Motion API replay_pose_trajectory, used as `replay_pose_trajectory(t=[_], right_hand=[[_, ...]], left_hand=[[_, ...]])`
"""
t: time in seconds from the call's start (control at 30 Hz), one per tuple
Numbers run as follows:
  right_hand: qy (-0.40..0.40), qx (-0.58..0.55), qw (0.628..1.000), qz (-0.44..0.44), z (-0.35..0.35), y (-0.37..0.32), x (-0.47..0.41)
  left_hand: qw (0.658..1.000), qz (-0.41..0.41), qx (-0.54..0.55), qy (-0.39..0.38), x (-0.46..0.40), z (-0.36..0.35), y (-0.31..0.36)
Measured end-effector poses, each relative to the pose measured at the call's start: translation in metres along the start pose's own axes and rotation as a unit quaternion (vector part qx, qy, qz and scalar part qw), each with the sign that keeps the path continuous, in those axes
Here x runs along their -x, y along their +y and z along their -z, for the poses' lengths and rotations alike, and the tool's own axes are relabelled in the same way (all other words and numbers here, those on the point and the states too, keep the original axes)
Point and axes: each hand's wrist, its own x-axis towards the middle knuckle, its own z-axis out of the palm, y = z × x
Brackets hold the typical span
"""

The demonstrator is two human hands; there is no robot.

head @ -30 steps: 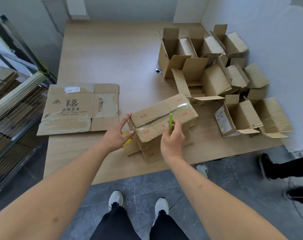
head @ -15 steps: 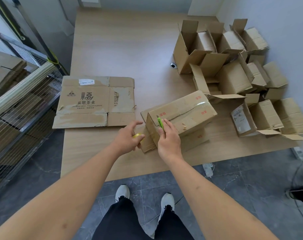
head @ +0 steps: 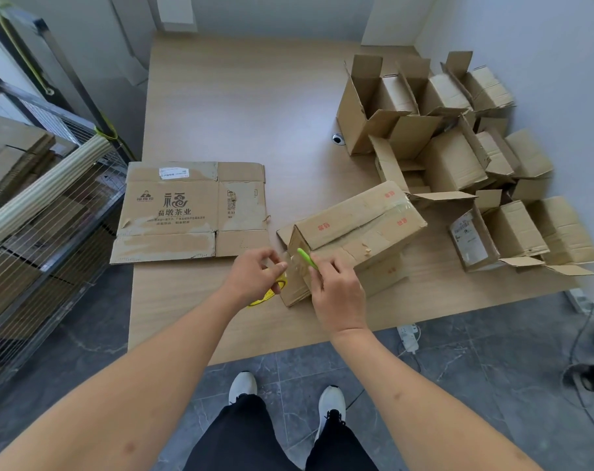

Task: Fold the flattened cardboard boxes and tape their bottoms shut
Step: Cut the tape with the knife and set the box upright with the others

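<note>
Cardboard box (head: 353, 232) lies at the desk's (head: 254, 107) six o'clock edge. The right hand (head: 336, 294) fingers pinch a green cutter (head: 307, 258) against its end; the left hand (head: 254, 277) fingers clamp a yellow tape roll (head: 271, 291) at the box's nine o'clock.

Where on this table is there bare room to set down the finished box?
Bare table lies beyond the flattened box, left of the folded boxes. The right side is crowded; the near edge offers only a strip.
</note>
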Motion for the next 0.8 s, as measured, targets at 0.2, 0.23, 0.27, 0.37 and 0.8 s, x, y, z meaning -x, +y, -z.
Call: replay_pose_trajectory(t=[0.2, 0.23, 0.27, 0.37, 0.8], right_hand=[[-0.028, 0.053, 0.997, -0.057, 0.006, -0.010, 0.007], [-0.030, 0.054, 0.996, -0.060, 0.007, -0.012, 0.008], [-0.030, 0.054, 0.996, -0.059, 0.008, -0.013, 0.008], [-0.035, 0.051, 0.996, -0.064, 0.008, -0.017, 0.007], [-0.099, 0.097, 0.986, -0.089, 0.002, -0.026, 0.009]], left_hand=[[0.999, -0.024, -0.038, 0.032, 0.008, -0.003, 0.000], [0.998, -0.025, -0.040, 0.034, 0.008, -0.004, 0.000], [0.998, -0.025, -0.041, 0.036, 0.009, -0.004, 0.000], [0.998, -0.026, -0.035, 0.043, 0.011, -0.005, 0.000], [0.997, -0.047, -0.049, 0.041, 0.009, -0.002, 0.000]])
